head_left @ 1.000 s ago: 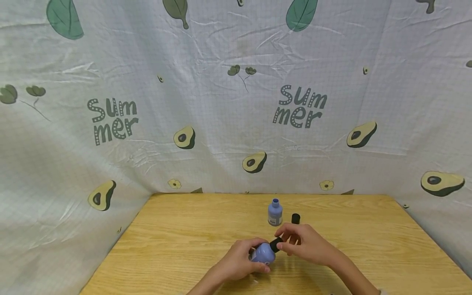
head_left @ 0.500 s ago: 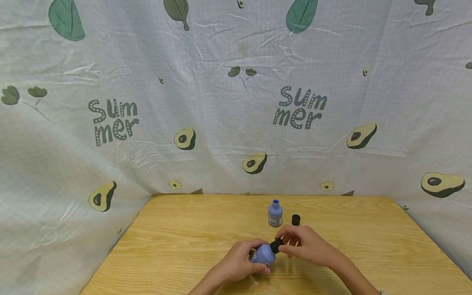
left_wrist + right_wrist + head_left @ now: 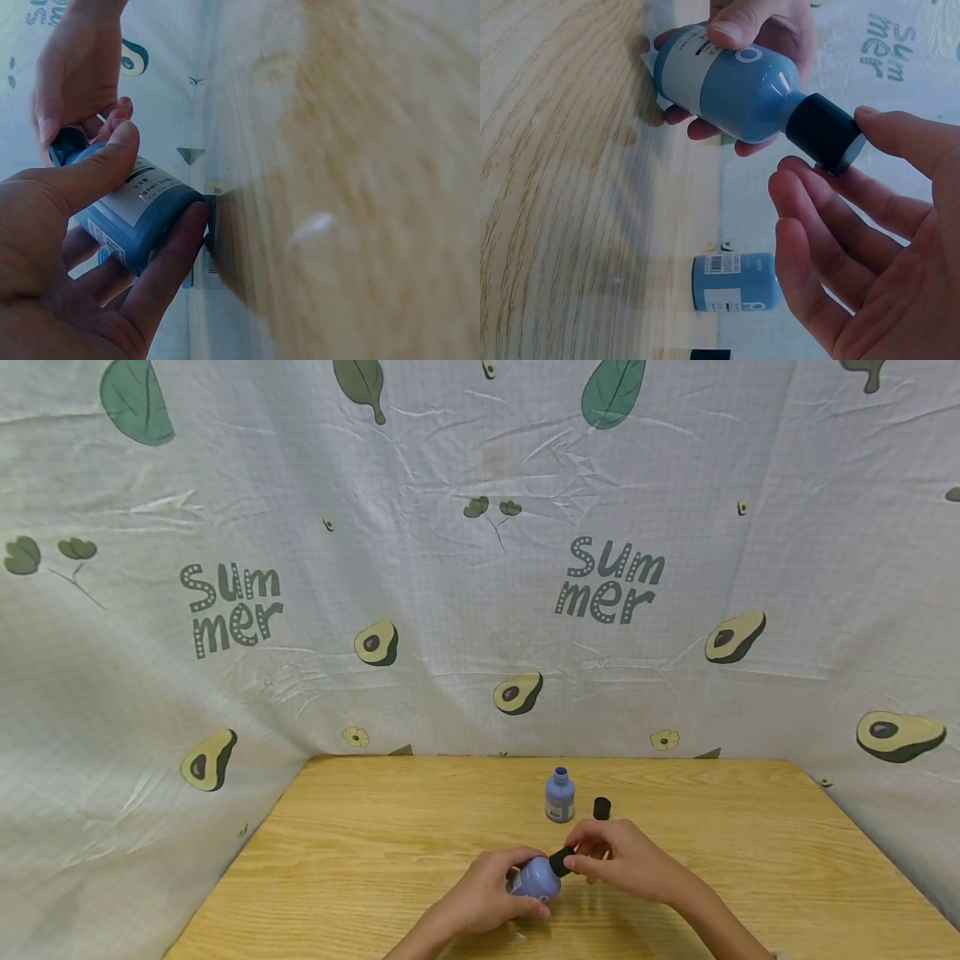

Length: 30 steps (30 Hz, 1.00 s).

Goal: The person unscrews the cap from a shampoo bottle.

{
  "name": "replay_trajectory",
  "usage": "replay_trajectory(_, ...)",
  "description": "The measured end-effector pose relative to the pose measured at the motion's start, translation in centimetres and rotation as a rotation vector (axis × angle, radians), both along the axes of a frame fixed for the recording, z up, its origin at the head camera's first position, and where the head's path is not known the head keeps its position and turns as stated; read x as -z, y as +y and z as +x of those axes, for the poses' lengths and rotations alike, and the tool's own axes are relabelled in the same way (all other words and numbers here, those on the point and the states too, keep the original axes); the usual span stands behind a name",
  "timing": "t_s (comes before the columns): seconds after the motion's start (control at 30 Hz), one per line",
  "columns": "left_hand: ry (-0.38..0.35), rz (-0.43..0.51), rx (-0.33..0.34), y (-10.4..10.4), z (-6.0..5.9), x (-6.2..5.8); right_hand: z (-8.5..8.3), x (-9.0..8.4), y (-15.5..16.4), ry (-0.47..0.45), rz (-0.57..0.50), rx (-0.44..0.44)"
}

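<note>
A blue bottle (image 3: 537, 878) with a white label lies tilted in my left hand (image 3: 487, 893), its neck pointing up and to the right. The left thumb and fingers wrap round its body, as the left wrist view shows on the label (image 3: 142, 187). On its neck sits a black cap (image 3: 825, 133). My right hand (image 3: 630, 860) pinches this cap between thumb and fingers, the thumb at its end edge. Behind the hands a second blue bottle (image 3: 559, 797) stands upright with its mouth uncovered. A loose black cap (image 3: 602, 807) stands to its right.
Both hands work over a wooden table (image 3: 360, 827) near its front. A pale curtain (image 3: 450, 610) printed with avocados and leaves hangs along the back and both sides. The tabletop reflects the hands and bottle.
Both hands keep nearly the same place and hold. The right fingers shift slightly on the black cap, and the bottle stays in the left hand.
</note>
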State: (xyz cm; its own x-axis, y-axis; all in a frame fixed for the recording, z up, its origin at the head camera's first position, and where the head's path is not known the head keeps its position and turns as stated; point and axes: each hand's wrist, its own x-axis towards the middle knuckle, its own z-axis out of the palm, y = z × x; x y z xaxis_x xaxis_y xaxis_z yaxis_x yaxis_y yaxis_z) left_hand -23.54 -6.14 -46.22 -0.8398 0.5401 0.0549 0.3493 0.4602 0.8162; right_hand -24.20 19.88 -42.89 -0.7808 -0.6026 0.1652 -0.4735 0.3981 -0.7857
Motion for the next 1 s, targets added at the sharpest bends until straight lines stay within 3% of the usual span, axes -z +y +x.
replay_trajectory(0.53, -0.006, -0.001, -0.007, -0.01, 0.05, 0.05, 0.33, -0.19, 0.04, 0.053, -0.035, -0.054)
replay_trajectory(1.0, 0.0, 0.002, -0.003, -0.05, -0.03, 0.09, 0.32, -0.27, -0.06, 0.03, -0.034, -0.008)
